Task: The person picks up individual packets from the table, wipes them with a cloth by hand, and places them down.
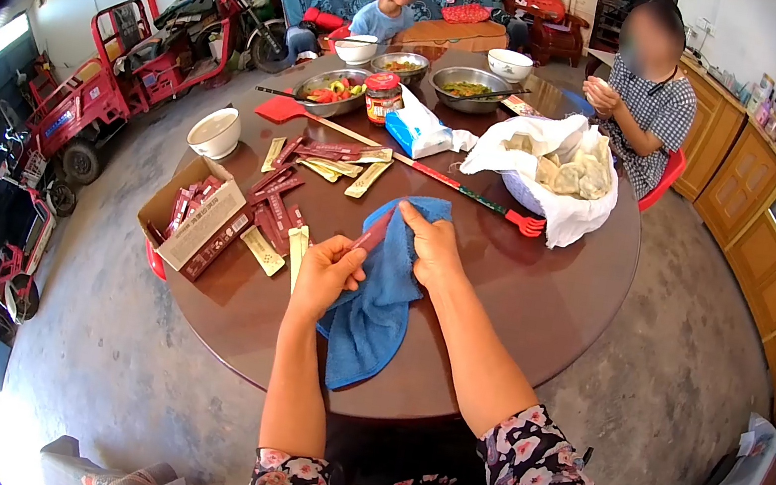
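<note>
Over the table's near side, my left hand [330,276] pinches the lower end of a slim dark red sachet [375,232]. My right hand [431,247] is closed on a blue cloth [371,325] by the sachet's upper end. Whether its fingers also grip the sachet is unclear. The cloth hangs down between my arms onto the tabletop. Left of my hands lie several dark red sachets [272,222] and several cream ones [262,251]. An open carton [211,236] holding more dark red sachets tilts at the table's left edge.
A red-headed back scratcher [437,180] lies across the round table [538,315]. Beyond it stand a white bowl [215,132], a red-lidded jar [382,98], a tissue pack [422,127], metal food bowls [330,90] and a cloth-lined basket of dumplings [569,174]. Two people sit opposite.
</note>
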Available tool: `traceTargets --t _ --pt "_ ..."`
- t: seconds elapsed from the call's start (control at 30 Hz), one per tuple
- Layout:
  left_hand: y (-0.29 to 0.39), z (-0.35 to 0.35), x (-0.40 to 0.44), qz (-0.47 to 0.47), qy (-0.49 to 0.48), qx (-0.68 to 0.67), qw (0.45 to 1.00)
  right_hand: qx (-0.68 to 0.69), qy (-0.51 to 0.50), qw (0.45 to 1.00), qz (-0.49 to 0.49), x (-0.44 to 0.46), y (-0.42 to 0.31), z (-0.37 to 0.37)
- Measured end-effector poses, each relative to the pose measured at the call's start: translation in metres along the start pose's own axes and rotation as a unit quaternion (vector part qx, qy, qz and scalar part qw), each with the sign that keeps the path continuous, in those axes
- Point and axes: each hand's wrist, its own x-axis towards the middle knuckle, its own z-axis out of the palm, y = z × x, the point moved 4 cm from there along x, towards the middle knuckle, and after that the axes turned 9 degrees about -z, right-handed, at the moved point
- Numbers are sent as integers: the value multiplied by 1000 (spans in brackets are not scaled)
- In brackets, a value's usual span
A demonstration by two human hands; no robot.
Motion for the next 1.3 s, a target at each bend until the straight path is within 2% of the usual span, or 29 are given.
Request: traceTargets --t 0.1,0.2,0.4,0.67,0.73,0.83,0.97,1.07,1.2,1.3 --pt "-1 0 0 4 -1 11 1000 45 45 998 9 3 5 -5" --pt "0 -3 1 11 17 9 1000 73 34 996 26 0 3 -2" --pt "-5 -4 5 27 20 -3 999 -23 -21 999 29 -6 10 9" --pt "-4 -5 5 56 32 10 998 45 27 998 23 3 10 -5" --pt "-3 -14 4 62 94 -36 993 66 52 996 27 12 15 -14" --pt "1 -19 2 59 149 -46 986 73 40 996 28 15 22 -16" --pt "4 -20 1 101 161 -71 979 85 47 992 85 4 15 -2" --pt "15 -24 -7 124 183 -118 968 75 38 994 71 4 14 -2" --pt "33 -52 -24 177 230 -57 955 83 34 993 73 4 12 -3" --pt "45 -105 -33 236 341 47 909 90 25 992 85 1 11 1"
